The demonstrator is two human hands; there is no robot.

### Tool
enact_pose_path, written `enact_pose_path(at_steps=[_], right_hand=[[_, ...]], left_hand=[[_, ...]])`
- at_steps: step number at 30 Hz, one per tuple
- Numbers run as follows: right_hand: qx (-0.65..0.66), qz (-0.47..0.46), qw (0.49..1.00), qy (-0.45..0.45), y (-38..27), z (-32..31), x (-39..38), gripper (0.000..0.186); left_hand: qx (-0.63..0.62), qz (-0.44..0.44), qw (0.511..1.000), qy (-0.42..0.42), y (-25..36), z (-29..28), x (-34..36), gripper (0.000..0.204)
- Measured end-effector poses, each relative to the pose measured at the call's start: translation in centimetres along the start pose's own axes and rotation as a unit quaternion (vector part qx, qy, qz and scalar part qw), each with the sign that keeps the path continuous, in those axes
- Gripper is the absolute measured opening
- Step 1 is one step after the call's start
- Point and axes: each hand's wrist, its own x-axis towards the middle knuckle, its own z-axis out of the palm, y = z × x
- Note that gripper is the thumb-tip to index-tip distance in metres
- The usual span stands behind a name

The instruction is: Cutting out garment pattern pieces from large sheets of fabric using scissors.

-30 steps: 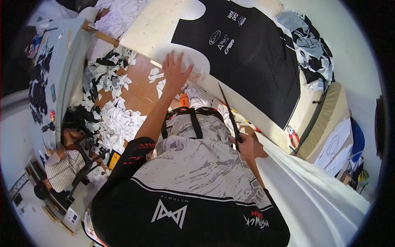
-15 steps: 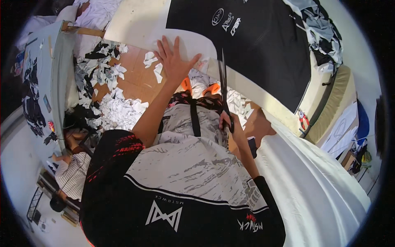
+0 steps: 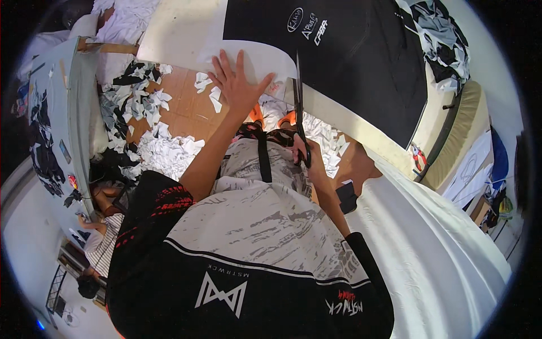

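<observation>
A printed fabric piece (image 3: 361, 62) lies on the pale table (image 3: 169, 31), black with white logos and a curved white margin. My left hand (image 3: 237, 85) rests on that margin at the table's near edge, fingers spread out. My right hand (image 3: 307, 158) grips long black scissors (image 3: 299, 104) by the handles, low beside my body. The blades point up to the curved border between white and black; whether the fabric lies between them I cannot tell.
A co-worker (image 3: 99, 237) is at a grey table (image 3: 73, 124) on the left. Fabric scraps (image 3: 169, 147) cover much of the floor. Red pliers (image 3: 419, 159), piled fabric (image 3: 437, 39) and a cushion (image 3: 463, 130) are at the right, above draped white cloth (image 3: 406, 243).
My right hand has moved up and left, bringing the scissor blades to the fabric's curved margin. My left hand has shifted slightly on the margin, fingers spread. The view has shifted too.
</observation>
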Motion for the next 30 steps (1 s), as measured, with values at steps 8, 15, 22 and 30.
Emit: enact_pose_path(at_steps=[8, 15, 22, 30], right_hand=[[-0.09, 0.043, 0.994, 0.048, -2.2, -0.7, -0.2, 0.045], [-0.182, 0.089, 0.979, 0.037, -4.0, -4.3, 0.8, 0.048], [-0.173, 0.075, 0.98, -0.071, -5.5, -8.9, 3.3, 0.043], [-0.221, 0.08, 0.967, -0.1, -10.4, -9.4, 6.7, 0.046]], left_hand=[[-0.001, -0.002, 1.0, 0.001, -1.3, -0.1, 0.4, 0.107], [0.007, 0.001, 1.0, 0.012, -2.3, -0.2, 1.0, 0.108], [0.052, -0.061, 0.997, 0.012, 0.7, 0.3, 1.8, 0.123], [0.08, -0.074, 0.994, -0.023, 1.5, 0.8, 1.7, 0.139]])
